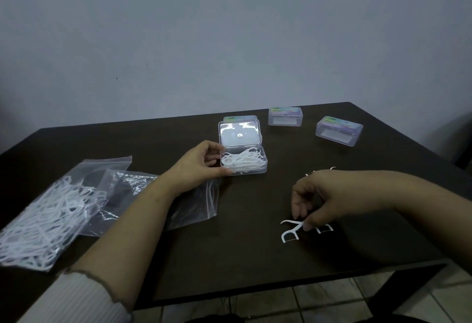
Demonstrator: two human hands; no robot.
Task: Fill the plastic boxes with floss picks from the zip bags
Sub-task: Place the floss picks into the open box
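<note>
1. The open box (243, 161), partly filled with floss picks, sits mid-surface (178, 259).
2. The left hand (201, 163) grips that box's left wall.
3. The right hand (315, 201), right of the box and nearer the viewer, pinches loose picks (291, 230).
4. The zip bags (76, 210) lie left of the box.
5. Two closed boxes (285, 116) stand behind it, to the right.

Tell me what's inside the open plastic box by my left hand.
The open box holds a loose heap of white floss picks, seen through its clear walls. The left hand covers its left edge, and the bottom picks are hidden under the top ones.
</note>
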